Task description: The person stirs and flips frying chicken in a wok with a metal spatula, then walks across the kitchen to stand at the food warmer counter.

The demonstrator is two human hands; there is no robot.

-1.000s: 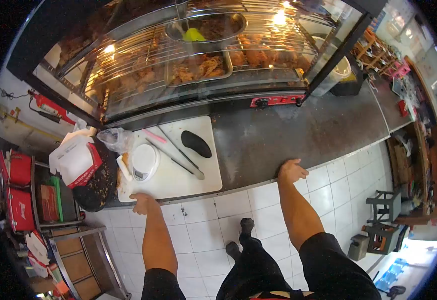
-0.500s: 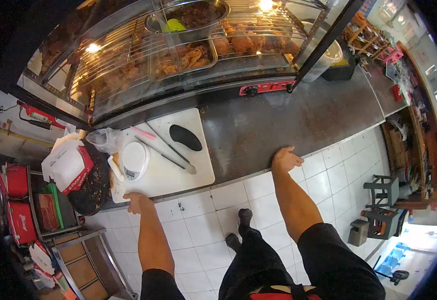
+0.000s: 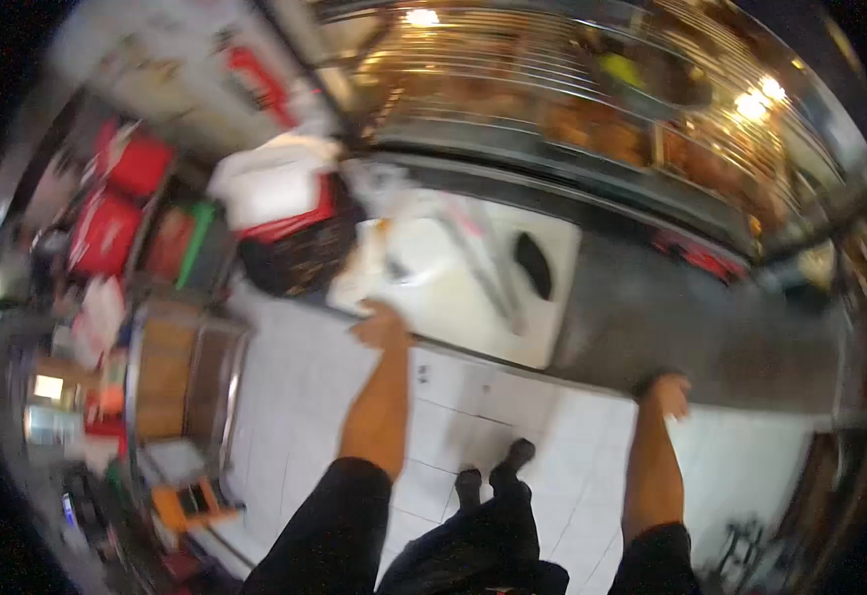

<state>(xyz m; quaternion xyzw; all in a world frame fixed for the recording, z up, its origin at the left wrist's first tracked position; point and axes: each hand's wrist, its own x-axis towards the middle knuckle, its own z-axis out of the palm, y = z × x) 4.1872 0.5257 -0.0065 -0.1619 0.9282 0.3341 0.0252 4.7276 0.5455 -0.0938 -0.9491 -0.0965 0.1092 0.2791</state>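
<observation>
My left hand rests at the front edge of the counter, by the near left corner of a white cutting board. Its fingers are partly stretched out and hold nothing I can see. Farther right, my right hand lies on the same edge of the dark counter, fingers apart and nothing in them. Motion blurs both hands. On the board are a smeared white kitchen scale, long tongs with a pink part, and a dark oval object.
Behind the counter stands a lit display case with wire racks of browned food. White and red cartons sit on a dark surface left of the board. Red boxes and a metal-framed rack are at the left, above white floor tiles.
The view has swung to the left and blurred, so the counter and case appear farther right. Both hands stay at the counter edge. More of the left side of the room shows.
</observation>
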